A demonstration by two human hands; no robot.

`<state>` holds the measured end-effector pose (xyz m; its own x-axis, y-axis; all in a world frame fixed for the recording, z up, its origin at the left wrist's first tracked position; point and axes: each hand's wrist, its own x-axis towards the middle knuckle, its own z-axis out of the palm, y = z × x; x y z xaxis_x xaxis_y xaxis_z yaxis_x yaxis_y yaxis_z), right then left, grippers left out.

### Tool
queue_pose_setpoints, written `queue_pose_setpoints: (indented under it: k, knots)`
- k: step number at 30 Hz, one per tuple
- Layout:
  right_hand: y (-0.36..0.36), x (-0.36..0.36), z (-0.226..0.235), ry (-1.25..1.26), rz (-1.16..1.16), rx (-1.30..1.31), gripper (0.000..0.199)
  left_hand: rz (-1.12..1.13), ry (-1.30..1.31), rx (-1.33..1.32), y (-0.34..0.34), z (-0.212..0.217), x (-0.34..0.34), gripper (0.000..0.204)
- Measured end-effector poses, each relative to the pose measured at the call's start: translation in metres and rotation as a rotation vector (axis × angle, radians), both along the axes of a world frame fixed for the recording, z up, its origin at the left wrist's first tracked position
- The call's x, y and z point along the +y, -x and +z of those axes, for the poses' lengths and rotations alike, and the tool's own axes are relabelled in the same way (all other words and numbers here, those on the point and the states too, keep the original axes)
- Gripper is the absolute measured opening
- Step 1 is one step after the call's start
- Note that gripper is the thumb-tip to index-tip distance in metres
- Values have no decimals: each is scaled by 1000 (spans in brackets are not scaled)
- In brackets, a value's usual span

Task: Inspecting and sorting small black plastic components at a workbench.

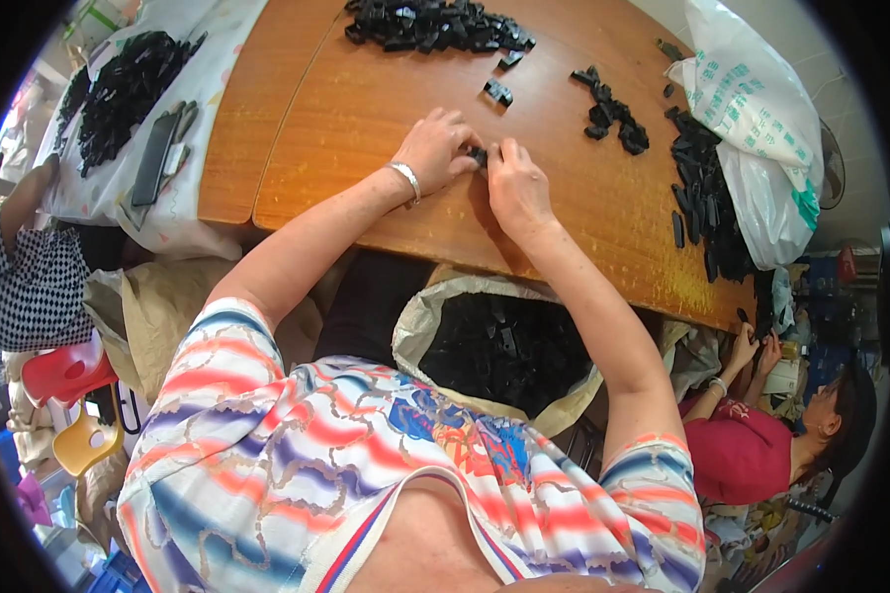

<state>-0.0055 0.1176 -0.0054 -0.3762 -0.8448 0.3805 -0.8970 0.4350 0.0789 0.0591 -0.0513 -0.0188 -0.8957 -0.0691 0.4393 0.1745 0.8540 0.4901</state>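
Above the wooden table (356, 148), my left hand (435, 146) and my right hand (516, 186) meet with their fingertips closed on one small black plastic part (479, 156). My fingers cover most of the part, so its full shape is hidden. Just beyond my hands lies another black part (498, 93) with a shiny top. Farther off, a heap of black plastic parts (435, 25) spreads along the back of the table. To the right of my hands sits a smaller cluster of black parts (608, 111).
An open sack (410, 331) of black pieces stands below the table edge at my lap. Long black parts (702, 188) pile at the right beside a white plastic bag (761, 128). A co-worker in red (742, 450) works at right. More black parts (133, 94) lie on the left table.
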Motion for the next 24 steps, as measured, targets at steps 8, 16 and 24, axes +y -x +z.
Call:
queue_pose_setpoints:
  k: [8, 16, 24]
  knots:
    - [-57, 113, 61, 44, 8, -645, 25, -87, -95, -28, 49, 24, -20, 41]
    - [-47, 160, 61, -2, 106, -779, 18, 18, 15, 20, 106, 0, -24, 19]
    - [135, 94, 22, 182, -278, -229, 15, -105, -51, -135, 73, 7, 24, 16]
